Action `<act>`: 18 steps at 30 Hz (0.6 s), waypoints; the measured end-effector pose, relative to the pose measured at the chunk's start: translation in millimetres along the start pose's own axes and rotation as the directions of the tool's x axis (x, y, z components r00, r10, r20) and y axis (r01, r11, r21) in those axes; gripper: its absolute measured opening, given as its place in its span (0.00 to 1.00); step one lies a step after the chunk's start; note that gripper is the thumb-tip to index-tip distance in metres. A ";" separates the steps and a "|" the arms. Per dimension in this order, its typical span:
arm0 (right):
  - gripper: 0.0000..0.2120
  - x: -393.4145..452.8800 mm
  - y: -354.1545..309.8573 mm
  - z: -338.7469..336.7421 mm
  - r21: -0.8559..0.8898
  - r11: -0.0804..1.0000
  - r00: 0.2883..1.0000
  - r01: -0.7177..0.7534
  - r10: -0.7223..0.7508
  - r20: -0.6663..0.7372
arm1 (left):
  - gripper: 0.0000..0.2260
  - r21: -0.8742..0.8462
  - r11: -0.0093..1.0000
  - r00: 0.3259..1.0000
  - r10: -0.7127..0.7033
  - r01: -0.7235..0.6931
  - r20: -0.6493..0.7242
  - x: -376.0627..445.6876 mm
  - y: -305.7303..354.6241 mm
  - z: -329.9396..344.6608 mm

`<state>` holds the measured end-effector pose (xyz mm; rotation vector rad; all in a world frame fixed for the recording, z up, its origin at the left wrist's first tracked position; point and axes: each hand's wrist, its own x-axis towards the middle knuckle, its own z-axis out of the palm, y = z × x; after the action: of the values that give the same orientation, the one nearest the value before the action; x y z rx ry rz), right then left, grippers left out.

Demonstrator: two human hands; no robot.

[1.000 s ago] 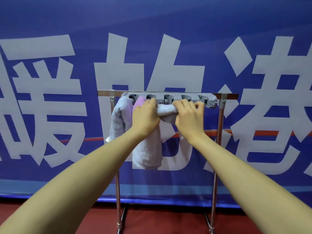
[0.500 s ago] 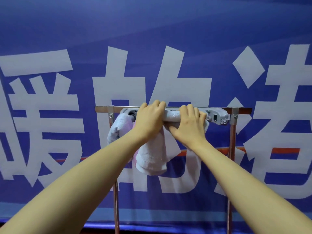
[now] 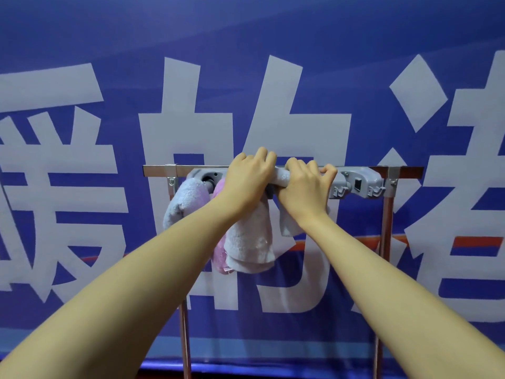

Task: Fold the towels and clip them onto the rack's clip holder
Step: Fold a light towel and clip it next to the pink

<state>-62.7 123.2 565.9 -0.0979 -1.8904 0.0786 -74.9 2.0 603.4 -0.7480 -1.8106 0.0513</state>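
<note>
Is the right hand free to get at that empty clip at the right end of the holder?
Probably yes: the empty clip sits uncovered just beyond the right hand, but that hand grips the white towel.

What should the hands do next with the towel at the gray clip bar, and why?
Probably push the white towel deeper into its clip. Both the left hand and right hand press its top fold against the clip holder, and it isn't visibly hanging unaided.

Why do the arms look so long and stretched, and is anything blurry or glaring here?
Head view: the wide-angle lens stretches the forearms near the lower corners. The left hand, right hand and white towel look slightly soft; the clip holder reads clearly. Lighting is even, with no strong glare or hard shadows on the banner.
</note>
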 end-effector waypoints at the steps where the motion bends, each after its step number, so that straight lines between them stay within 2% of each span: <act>1: 0.11 -1.4 -0.1 2.8 -0.010 1.000 1.000 0.011 -0.011 0.009 | 0.21 0.009 1.000 1.000 0.014 -0.014 0.014 -1.3 -1.0 3.9; 4: 0.10 -3.8 -0.3 8.7 -0.095 0.992 0.996 0.083 -0.082 0.018 | 0.23 0.003 0.999 0.996 0.037 -0.037 0.075 -7.3 -1.6 12.5; 7: 0.08 -7.3 0.3 11.1 -0.134 0.982 0.991 0.134 -0.134 0.011 | 0.22 -0.069 0.997 0.997 0.035 -0.030 0.068 -9.6 -0.3 18.8; 10: 0.10 -13.7 0.9 10.9 -0.138 0.980 0.990 0.143 -0.144 0.003 | 0.17 -0.068 0.997 0.993 -0.038 0.045 0.111 -13.6 -0.4 23.1; 12: 0.11 -20.0 1.1 10.9 -0.159 0.974 0.987 0.163 -0.163 0.016 | 0.14 -0.067 0.994 0.979 -0.074 0.088 0.190 -22.5 -1.7 26.0; 14: 0.11 -27.0 1.1 10.5 -0.150 0.972 0.984 0.180 -0.177 0.029 | 0.15 -0.071 0.986 0.952 -0.127 0.152 0.278 -33.5 0.9 24.8; 16: 0.10 -33.3 0.1 10.2 -0.126 0.977 0.985 0.173 -0.169 0.039 | 0.16 -0.052 0.961 0.923 -0.243 0.270 0.300 -44.9 4.9 22.1; 18: 0.10 -37.9 -2.0 9.6 -0.123 0.979 0.986 0.162 -0.156 0.055 | 0.16 -0.039 0.943 0.904 -0.304 0.330 0.301 -55.0 10.9 19.6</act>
<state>-60.0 117.1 527.3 -0.0316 -1.9405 -0.1505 -77.1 -11.1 545.5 -0.5157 -2.2116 -0.1428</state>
